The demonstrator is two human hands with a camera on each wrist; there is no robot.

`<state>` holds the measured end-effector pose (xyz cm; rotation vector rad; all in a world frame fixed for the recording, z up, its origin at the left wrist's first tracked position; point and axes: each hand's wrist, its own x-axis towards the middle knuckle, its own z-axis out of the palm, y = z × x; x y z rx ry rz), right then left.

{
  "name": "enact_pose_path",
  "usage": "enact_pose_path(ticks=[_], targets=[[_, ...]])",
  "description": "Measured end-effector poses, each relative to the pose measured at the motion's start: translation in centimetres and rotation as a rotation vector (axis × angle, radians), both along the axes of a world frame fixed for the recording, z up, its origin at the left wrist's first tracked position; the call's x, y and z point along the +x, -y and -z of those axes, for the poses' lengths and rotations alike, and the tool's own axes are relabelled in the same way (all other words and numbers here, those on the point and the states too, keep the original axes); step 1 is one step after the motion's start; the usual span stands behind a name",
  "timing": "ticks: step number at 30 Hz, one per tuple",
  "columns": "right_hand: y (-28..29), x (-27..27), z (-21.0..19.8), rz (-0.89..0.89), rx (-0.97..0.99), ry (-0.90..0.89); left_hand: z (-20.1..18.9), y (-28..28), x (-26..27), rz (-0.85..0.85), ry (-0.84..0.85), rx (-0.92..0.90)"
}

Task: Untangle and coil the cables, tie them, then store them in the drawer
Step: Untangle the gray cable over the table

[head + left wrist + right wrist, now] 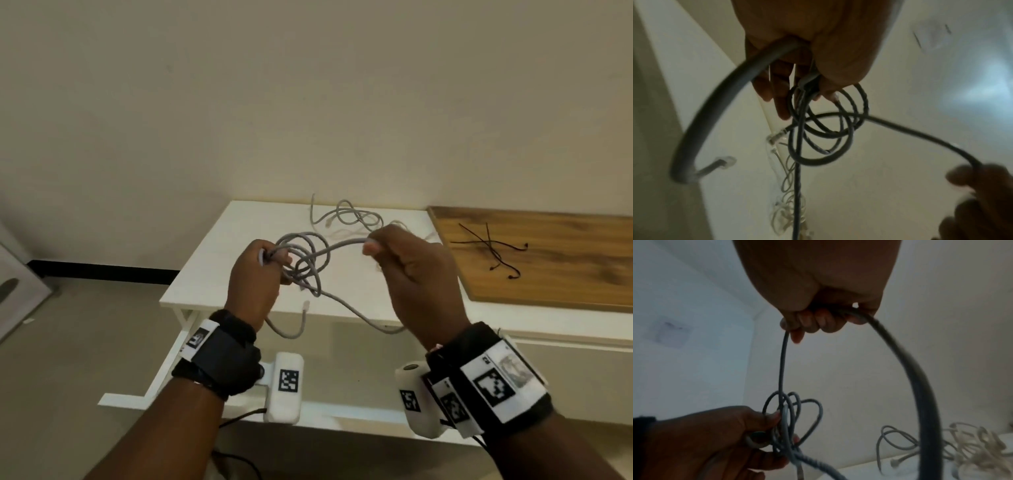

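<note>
Spanning hands left-right: grey cable (329, 251), coils bunched in left hand (255, 284).

Looks like a plain spare room or a small office set up for recording, not really lived in. Bare cream walls (308, 85), a black baseboard strip (102, 270) low on the far left, and a dull tan floor (85, 359). The only furniture is a small white table (212, 270) pushed against the far wall, with a wooden board (565, 270) on a white counter just to its right. Loose grey cables (346, 214) and black ties (489, 250) sit on top.
</note>
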<state>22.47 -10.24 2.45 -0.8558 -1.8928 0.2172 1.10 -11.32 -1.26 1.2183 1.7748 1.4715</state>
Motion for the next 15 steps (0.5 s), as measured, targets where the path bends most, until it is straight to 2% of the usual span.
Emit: enact_pose_path(ticks=[2,4,6,10,12,15], targets=[[0.3,-0.2,-0.2,-0.06,-0.033,-0.146,-0.8,0.1,-0.5,0.014,0.167,-0.033],[0.4,-0.4,0.2,-0.135,-0.1,-0.17,-1.3,0.4,-0.6,0.053,0.249,-0.055],[0.5,-0.9,0.6,-0.174,-0.205,-0.185,-1.1,0.6,-0.4,0.127,0.229,-0.059],[0.5,-1.5,1.3,-0.101,-0.285,-0.38,-0.3,0.7,1.1,0.283,0.168,-0.105],[0.4,-1.2,0.8,-0.106,-0.27,-0.526,-0.2,0.6,1.2,0.289,0.211,-0.138],[0.6,-1.0,0.2,-0.275,-0.356,-0.736,-0.2,0.2,0.6,0.21,0.411,-0.154]])
